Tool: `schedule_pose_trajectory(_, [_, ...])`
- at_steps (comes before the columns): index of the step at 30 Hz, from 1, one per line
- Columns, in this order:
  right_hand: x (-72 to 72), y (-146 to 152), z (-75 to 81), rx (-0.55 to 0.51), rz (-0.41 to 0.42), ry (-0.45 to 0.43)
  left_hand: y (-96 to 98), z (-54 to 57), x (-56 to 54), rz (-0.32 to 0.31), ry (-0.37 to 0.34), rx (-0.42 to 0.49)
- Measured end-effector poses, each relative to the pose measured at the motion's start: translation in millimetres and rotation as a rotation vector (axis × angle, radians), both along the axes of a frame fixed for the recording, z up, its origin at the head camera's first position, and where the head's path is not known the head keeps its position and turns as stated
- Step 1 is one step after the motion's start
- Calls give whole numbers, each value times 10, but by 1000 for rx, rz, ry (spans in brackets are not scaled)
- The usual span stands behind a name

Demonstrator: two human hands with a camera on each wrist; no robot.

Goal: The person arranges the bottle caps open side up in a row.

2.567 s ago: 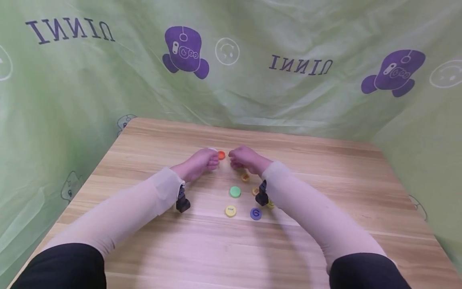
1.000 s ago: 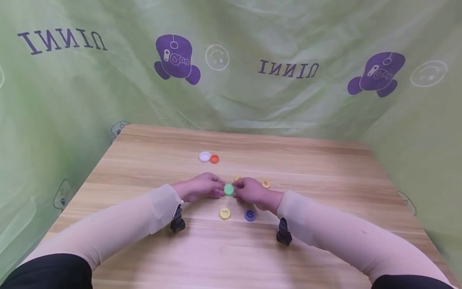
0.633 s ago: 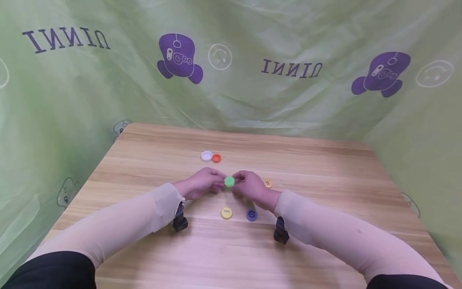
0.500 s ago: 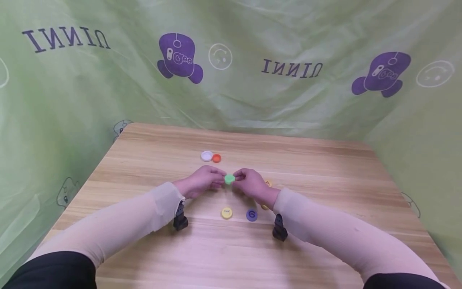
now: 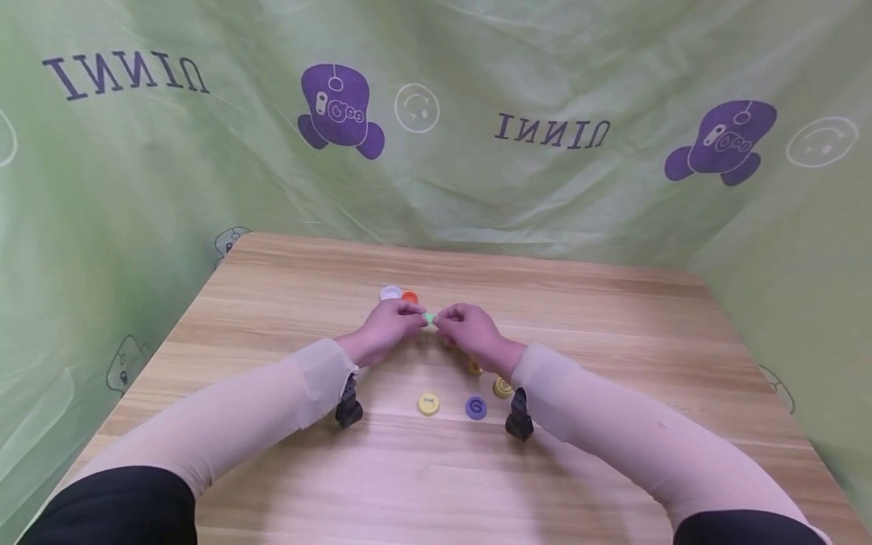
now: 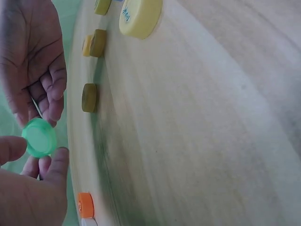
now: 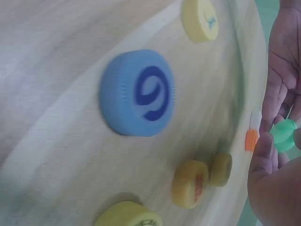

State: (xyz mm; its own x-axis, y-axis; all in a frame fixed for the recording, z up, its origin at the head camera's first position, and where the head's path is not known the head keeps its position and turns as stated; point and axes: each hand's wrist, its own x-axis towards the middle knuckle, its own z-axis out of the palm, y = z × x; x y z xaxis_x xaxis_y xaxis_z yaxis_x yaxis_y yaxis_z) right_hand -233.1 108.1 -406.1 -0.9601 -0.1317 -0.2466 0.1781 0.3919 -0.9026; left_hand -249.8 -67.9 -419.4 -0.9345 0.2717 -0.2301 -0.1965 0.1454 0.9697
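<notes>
A green bottle cap (image 5: 429, 318) is held above the table between my two hands, its hollow inner side showing in both wrist views. My left hand (image 5: 388, 327) pinches it from the left with thumb and fingers. On the other side, my right hand (image 5: 474, 333) pinches its edge. In the left wrist view the cap (image 6: 40, 138) stands tilted on edge between the fingertips. Just beyond my left hand lie a white cap (image 5: 390, 292) and an orange-red cap (image 5: 409, 297), side by side.
On the wooden table (image 5: 341, 484) nearer me lie a pale yellow cap (image 5: 428, 403) with a blue mark, a blue cap (image 5: 476, 408) and an olive-yellow cap (image 5: 502, 387). An amber cap (image 5: 474, 368) sits under my right wrist. A green curtain (image 5: 450, 189) hangs behind.
Both hands came back from the white and orange-red caps to the green cap, lifted it off the table, moved it away from me and tilted it on edge.
</notes>
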Motion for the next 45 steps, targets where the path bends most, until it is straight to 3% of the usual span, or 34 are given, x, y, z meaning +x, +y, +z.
schedule_pose_trajectory(5, [-72, -37, 30, -36, -21, 8, 18, 11, -43, 67, 1, 50])
schedule_pose_trajectory(10, [-152, -69, 26, -50, -41, 37, 15, 15, -107, 97, 33, 83])
schedule_pose_trajectory(18, [-235, -89, 9, 40, -54, 126, 51, 64, -170, 136, 64, 36])
schedule_pose_trajectory(28, [-351, -96, 43, 38, -55, 194, 67, 110, -254, 112, 65, 59])
schedule_pose_trajectory(32, [-385, -99, 65, 29, -74, 167, 81, 143, -308, 104, 35, 71])
schedule_pose_trajectory(39, [-472, -144, 86, -134, -146, 74, 81, 263, -384, 100, -38, 169])
schedule_pose_trajectory(45, [-517, -145, 51, -187, -171, 19, 74, 232, -464, 59, -83, 147])
